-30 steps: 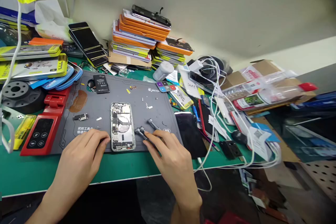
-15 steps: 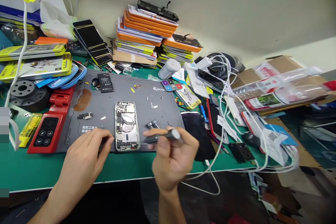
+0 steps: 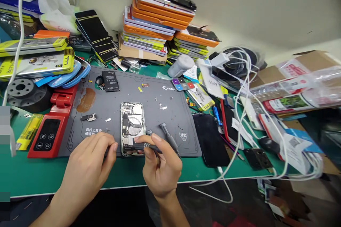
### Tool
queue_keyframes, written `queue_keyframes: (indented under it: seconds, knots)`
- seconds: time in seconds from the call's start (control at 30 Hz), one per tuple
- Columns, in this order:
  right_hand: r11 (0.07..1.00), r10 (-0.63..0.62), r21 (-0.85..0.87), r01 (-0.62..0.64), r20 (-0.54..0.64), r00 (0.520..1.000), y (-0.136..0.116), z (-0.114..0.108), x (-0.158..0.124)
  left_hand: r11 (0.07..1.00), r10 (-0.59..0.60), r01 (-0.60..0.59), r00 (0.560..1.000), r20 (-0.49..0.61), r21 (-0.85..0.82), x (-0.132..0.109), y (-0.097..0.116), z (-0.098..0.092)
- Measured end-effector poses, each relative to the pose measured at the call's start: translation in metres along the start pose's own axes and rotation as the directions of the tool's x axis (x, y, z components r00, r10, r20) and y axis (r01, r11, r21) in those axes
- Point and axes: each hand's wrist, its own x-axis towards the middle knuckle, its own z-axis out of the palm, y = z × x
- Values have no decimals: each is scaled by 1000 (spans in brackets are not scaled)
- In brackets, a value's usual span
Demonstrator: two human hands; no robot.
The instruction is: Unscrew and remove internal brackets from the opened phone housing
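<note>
Right hand (image 3: 163,166) pinches dark pen-shaped tool (image 3: 152,147) over open silver-framed phone (image 3: 135,118); curled left hand (image 3: 87,161) nearby, can't tell if gripping.

The mat (image 3: 181,113) looks matt, the opened phone (image 3: 132,129) metallic inside, the black screen (image 3: 212,141) smooth and glossy.

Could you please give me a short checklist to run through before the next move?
1. Open phone lying on the gray mat: ok.
2. Right hand gripping the dark tool: ok.
3. Whether the dark tool touches a part inside the phone: cannot tell.
4. Left hand off the phone: ok, just left of it.
5. Left hand's fingers empty: cannot tell.
6. Mat free of loose pieces: not ok, several lie scattered.
</note>
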Motion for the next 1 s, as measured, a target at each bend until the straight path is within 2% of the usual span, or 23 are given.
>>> queue_keyframes:
  seconds: [0.23, 0.4, 0.57, 0.7, 0.83, 1.0]
  knots:
    - [999, -10, -41, 12, 56, 998, 0, -2, 0, 1000, 7, -7, 1000, 10, 30, -1, 1, -1]
    - [994, -94, -36, 99, 113, 989, -2, -2, 10, 999, 22, -23, 1000, 15, 47, -2, 1, -1]
    - [985, -84, -145, 99, 107, 991, -3, -2, 22, 999, 11, -11, 1000, 7, 33, 0, 1, 0]
    - [994, -107, -10, 111, 193, 975, -5, -4, 21, 999, 25, -24, 1000, -3, 42, 1, 3, -1]
    - [987, -121, -93, 134, 138, 983, -5, -5, 15, 998, 31, -31, 999, -6, 61, 1, 3, -1]
    - [989, -135, -44, 141, 125, 983, -2, -3, 9, 998, 40, -40, 999, 1, 58, 1, 3, -1]
